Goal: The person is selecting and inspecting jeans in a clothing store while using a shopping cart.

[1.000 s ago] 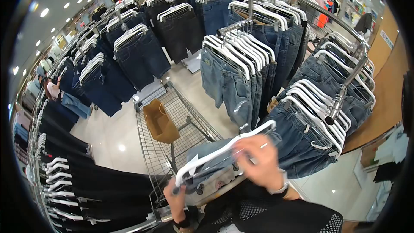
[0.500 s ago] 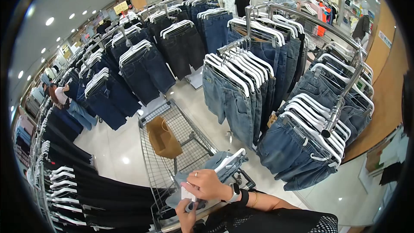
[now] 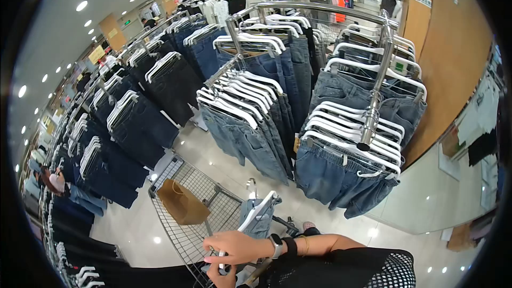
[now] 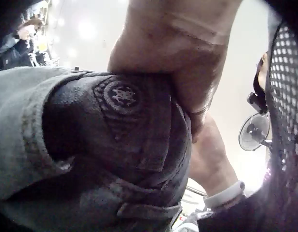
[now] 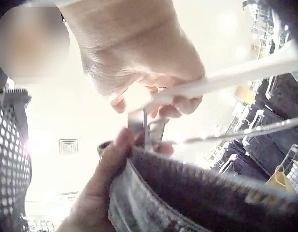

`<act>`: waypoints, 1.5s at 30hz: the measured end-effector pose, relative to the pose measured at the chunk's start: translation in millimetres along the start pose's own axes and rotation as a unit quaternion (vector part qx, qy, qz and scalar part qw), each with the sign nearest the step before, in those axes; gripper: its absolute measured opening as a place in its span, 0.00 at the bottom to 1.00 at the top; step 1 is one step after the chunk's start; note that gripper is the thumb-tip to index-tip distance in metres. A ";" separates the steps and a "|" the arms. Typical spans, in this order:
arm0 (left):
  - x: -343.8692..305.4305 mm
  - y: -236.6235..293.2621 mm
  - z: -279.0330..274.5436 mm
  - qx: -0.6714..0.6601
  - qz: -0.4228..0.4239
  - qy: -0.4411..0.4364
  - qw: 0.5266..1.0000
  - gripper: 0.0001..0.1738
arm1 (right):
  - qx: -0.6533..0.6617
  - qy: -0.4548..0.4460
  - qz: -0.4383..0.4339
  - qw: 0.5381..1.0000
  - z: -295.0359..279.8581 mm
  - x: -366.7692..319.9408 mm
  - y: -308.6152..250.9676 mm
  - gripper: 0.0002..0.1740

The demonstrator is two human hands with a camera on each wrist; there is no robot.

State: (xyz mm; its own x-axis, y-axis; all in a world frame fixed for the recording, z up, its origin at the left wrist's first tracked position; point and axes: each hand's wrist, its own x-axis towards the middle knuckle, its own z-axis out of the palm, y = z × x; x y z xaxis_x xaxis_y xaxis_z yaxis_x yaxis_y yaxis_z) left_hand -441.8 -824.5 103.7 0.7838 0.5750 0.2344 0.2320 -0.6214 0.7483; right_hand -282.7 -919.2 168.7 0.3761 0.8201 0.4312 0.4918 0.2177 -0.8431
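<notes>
A white hanger point(image 3: 258, 214) bears blue-grey denim point(image 3: 248, 209) over the cart. My right hand point(image 3: 234, 246) lies above my left hand point(image 3: 221, 276) at the hanger's near end. In the right wrist view, the fingers of my right hand point(image 5: 144, 58) curl round the hanger point(image 5: 231, 77). Below them, my left hand point(image 5: 98, 188) pinches a clip point(image 5: 138, 126) at the waistband point(image 5: 211, 179). The left wrist view shows my left hand point(image 4: 173, 53) against the denim, beside a pocket with an embroidered emblem point(image 4: 122, 96); its fingers are hidden there.
A wire cart point(image 3: 176, 234) holds a brown bag point(image 3: 182, 202). Racks of denim shorts point(image 3: 242, 138) stand ahead and to the right, with dark trousers point(image 3: 144, 128) to the left. A wooden wall point(image 3: 453, 48) is at right. Other people stand among the racks farther off.
The head view has turned right. My right hand has moved from the hanger's middle to its near end, beside my left hand; hanger and denim now sit lower over the cart.
</notes>
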 end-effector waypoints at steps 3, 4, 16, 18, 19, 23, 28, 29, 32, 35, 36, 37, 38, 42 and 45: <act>6.7 4.4 -1.5 -0.033 0.031 0.040 0.998 0.09 | 0.117 0.110 -0.069 0.985 -20.6 -6.8 13.6 0.13; 9.0 24.3 -5.9 -0.042 -0.043 0.031 0.998 0.09 | 0.071 0.129 -0.101 0.984 -32.0 -9.0 18.9 0.13; 1.0 -14.2 -18.0 -0.084 -0.019 0.108 0.990 0.05 | -0.095 0.031 0.107 0.989 -95.1 -96.5 168.7 0.28; 1.8 -8.5 -18.7 -0.085 -0.020 0.123 0.989 0.05 | -0.152 0.023 0.121 0.981 -99.0 -98.9 168.9 0.26; 2.0 -4.8 -18.2 -0.087 -0.021 0.138 0.986 0.05 | -0.209 0.015 0.133 0.969 -100.8 -100.3 165.8 0.25; 2.0 1.3 -21.2 -0.125 -0.016 0.135 0.983 0.08 | -0.294 0.007 0.075 0.953 -99.5 -113.6 163.5 0.23; -0.6 7.9 -22.5 -0.151 -0.072 0.120 0.979 0.09 | -0.322 0.133 -0.022 0.937 -85.9 -122.7 190.4 0.18; -2.2 6.3 -23.6 -0.153 -0.060 0.108 0.981 0.09 | -0.321 0.141 -0.021 0.936 -81.0 -127.1 200.9 0.17; 0.1 8.9 -25.3 -0.132 -0.060 0.102 0.984 0.09 | -0.332 0.208 -0.071 0.917 -82.8 -114.3 198.4 0.17; -21.0 -84.7 -8.7 -0.160 -0.116 0.258 0.946 0.21 | -0.352 0.250 -0.104 0.896 -101.3 -95.4 173.4 0.20; -22.7 -98.0 -10.4 -0.176 -0.111 0.247 0.947 0.23 | -0.357 0.252 -0.119 0.892 -105.2 -91.0 167.5 0.21; -22.3 -99.0 -14.5 -0.191 -0.107 0.234 0.947 0.25 | -0.361 0.253 -0.132 0.888 -108.2 -88.2 159.6 0.22; -24.5 -99.9 -15.9 -0.187 -0.109 0.233 0.948 0.25 | -0.354 0.262 -0.140 0.887 -110.1 -87.9 151.0 0.22; -9.8 -52.0 -25.3 -0.180 -0.091 0.235 0.951 0.17 | -0.368 0.311 -0.077 0.873 -122.9 -103.8 138.2 0.20; -0.9 -26.7 -22.7 -0.151 -0.098 0.238 0.954 0.12 | -0.385 0.386 0.011 0.838 -146.3 -128.8 107.9 0.21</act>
State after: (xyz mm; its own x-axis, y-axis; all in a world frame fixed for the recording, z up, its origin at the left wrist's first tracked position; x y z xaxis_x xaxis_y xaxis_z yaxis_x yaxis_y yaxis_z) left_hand -461.7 -796.3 97.6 0.3747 0.8859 0.2736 0.1148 -0.3371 0.9344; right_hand -163.3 -1078.8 69.2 0.6425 0.1675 0.7478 0.7267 -0.4428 -0.5252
